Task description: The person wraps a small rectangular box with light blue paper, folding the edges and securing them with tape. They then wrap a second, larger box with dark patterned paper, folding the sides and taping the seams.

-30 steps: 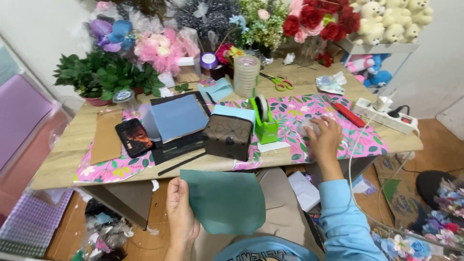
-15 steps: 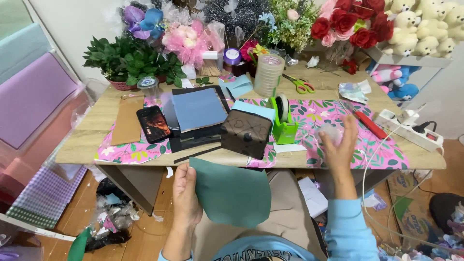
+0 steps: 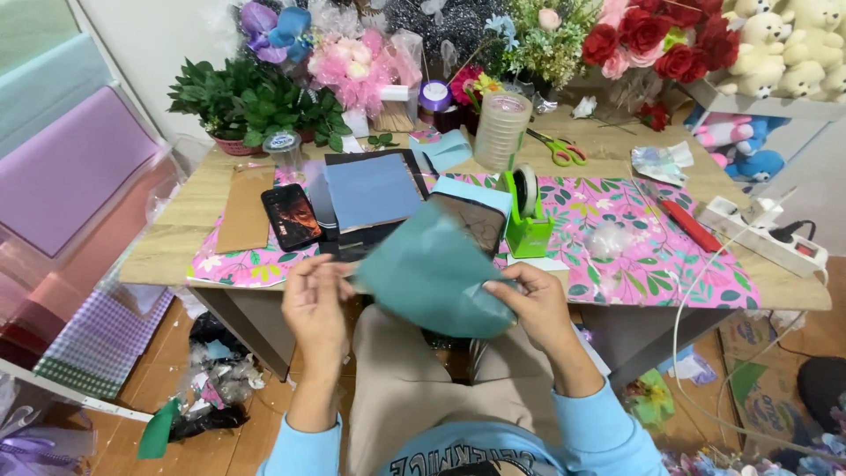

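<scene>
While both hands, left [image 3: 315, 304] and right [image 3: 536, 304], grip the teal sheet [image 3: 432, 275]; green dispenser [image 3: 527, 231] holds tape

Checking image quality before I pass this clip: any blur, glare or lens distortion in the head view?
Head view: evenly lit, soft shadows, no strong glare; wide-angle bending shows along the table edge; the teal sheet held by left hand and right hand looks slightly soft; the phone is sharp.

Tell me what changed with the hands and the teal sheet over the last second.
The right hand came back from the floral mat and took hold of the teal sheet, which the left hand held alone before. The sheet was lifted up in front of the table edge. The phone and green tape dispenser stayed put.
</scene>
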